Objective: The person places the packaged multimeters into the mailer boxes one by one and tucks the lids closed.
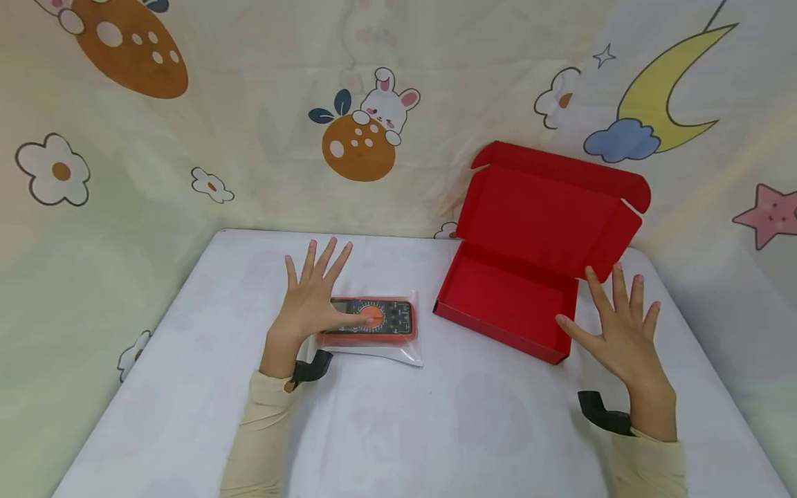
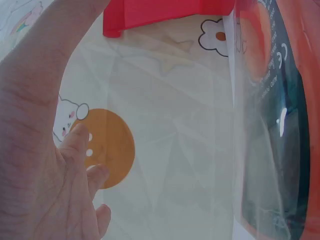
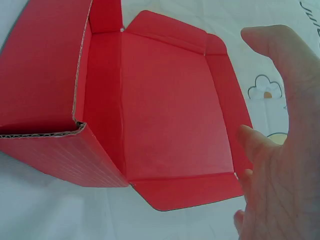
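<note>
Fingers (image 1: pixel 310 259) are standing spread wide on our left hand (image 1: pixel 305 304) and right hand (image 1: pixel 629 342). Our left thumb (image 1: pixel 349 319) is overlapping one multimeter (image 1: pixel 394 321), lying in one clear bag (image 1: pixel 407 355) left of one red box (image 1: pixel 498 332); we cannot tell whether it is touching. Our right hand is hovering beside that box, whose lid (image 1: pixel 542 218) is standing raised. On the multimeter we are reading one CE mark (image 2: pixel 282 56); smaller print is blurring. White worktop (image 1: pixel 448 415) is stretching between bag and box and broadly toward us, its far edge running below one patterned backdrop (image 1: pixel 261 90).
</note>
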### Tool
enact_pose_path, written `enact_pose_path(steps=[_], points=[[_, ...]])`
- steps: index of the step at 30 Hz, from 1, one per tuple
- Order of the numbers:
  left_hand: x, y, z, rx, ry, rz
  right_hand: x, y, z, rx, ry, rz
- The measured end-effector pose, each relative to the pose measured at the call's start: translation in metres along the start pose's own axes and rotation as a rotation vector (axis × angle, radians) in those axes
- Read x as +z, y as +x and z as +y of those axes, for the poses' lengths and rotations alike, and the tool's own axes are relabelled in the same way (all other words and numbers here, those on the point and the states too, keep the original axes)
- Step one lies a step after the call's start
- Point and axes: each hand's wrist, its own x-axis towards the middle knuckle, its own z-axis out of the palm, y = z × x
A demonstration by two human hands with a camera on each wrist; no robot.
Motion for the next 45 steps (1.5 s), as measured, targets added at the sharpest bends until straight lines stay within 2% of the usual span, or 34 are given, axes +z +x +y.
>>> enact_pose_path(steps=[9, 13, 16, 22, 25, 30, 34, 37, 42, 45], points=[[0.001, -0.003, -0.001, 0.009, 0.007, -0.034, 0.003, 0.002, -0.001, -0.018, 0.024, -0.009], [0.005, -0.004, -0.002, 0.013, 0.000, -0.048, 0.008, 0.002, 0.000, -0.028, 0.075, -0.020], [0.011, -0.006, -0.002, 0.022, -0.012, -0.067, 0.012, 0.002, 0.002, -0.004, 0.114, -0.058], [0.026, -0.010, 0.003, 0.090, -0.128, -0.164, 0.022, 0.003, 0.013, 0.061, 0.208, -0.158], [0.033, -0.012, 0.005, 0.122, -0.154, -0.200, 0.030, 0.004, 0.020, 0.059, 0.249, -0.168], [0.041, -0.013, 0.005, 0.156, -0.171, -0.219, 0.043, 0.003, 0.031, 0.018, 0.268, -0.172], [0.047, -0.012, 0.005, 0.198, -0.146, -0.215, 0.050, 0.000, 0.038, 0.012, 0.306, -0.205], [0.051, -0.012, 0.005, 0.200, -0.092, -0.208, 0.054, -0.001, 0.042, 0.008, 0.374, -0.220], [0.060, -0.013, 0.003, 0.200, 0.022, -0.185, 0.064, -0.002, 0.048, -0.045, 0.473, -0.181], [0.065, -0.015, 0.002, 0.200, 0.055, -0.152, 0.068, -0.004, 0.050, -0.049, 0.535, -0.167]])
